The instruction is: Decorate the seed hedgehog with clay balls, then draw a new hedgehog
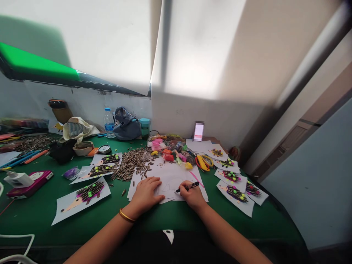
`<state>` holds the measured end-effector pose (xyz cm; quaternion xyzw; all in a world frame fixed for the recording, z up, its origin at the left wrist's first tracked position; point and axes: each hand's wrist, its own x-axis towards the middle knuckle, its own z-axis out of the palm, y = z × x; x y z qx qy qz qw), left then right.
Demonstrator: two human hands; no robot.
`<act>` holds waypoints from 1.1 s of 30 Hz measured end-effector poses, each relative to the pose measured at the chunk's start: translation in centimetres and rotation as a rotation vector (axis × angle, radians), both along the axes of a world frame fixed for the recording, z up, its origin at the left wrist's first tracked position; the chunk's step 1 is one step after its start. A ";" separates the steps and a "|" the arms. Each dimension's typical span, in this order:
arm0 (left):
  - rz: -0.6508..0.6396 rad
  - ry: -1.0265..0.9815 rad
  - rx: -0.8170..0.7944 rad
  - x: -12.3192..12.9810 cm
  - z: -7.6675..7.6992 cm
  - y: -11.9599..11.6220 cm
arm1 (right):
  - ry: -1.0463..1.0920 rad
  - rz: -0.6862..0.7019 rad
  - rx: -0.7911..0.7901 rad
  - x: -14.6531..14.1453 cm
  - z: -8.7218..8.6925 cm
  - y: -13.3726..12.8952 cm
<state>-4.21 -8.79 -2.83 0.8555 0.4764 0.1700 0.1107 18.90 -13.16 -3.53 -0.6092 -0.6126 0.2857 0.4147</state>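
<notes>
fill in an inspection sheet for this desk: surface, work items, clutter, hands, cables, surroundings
Surface: green tabletop, crowded toward the back
Work items: white paper with faint lines; black pen
Clutter: loose striped seeds, colourful packets, scissors; hedgehog cards on both sides
Hands: left hand spread on the paper; right hand gripping the pen, tip at the paper
Cables: white cable at lower left
Surroundings: pale wall behind; water bottle and blue-grey bag near it
</notes>
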 end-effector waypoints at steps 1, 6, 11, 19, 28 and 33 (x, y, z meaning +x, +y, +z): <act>-0.001 0.000 0.002 0.0 0.0 0.0 | 0.002 0.000 0.001 0.0 0.0 0.0; -0.001 0.006 0.000 0.0 0.0 0.0 | 0.004 -0.011 -0.002 0.0 0.1 0.0; 0.004 0.013 -0.002 0.0 0.0 0.0 | 0.019 -0.023 -0.006 0.1 0.0 0.1; 0.005 -0.002 -0.003 0.0 0.0 0.0 | 0.012 -0.017 0.006 0.2 0.1 0.1; 0.005 0.007 -0.002 0.1 0.2 0.0 | 0.035 -0.023 0.000 0.2 -0.2 0.2; 0.016 0.013 -0.009 0.2 0.4 -0.1 | 0.027 -0.037 -0.002 0.2 0.1 0.2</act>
